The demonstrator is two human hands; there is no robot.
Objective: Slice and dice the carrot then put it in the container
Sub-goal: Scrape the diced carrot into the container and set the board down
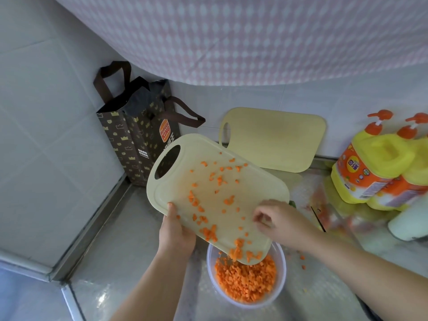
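Cream board (252, 193) (bag (136, 135) behind) over container (280, 283)

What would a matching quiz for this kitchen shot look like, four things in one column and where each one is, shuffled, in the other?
Things:
1. tilted cutting board
2. second cutting board
3. container
4. paper bag

Places:
A. standing in the corner of the counter
B. gripped by the left hand, above the container
C. leaning against the back wall
D. on the counter, holding diced carrot

Pairs: 1-B, 2-C, 3-D, 4-A.
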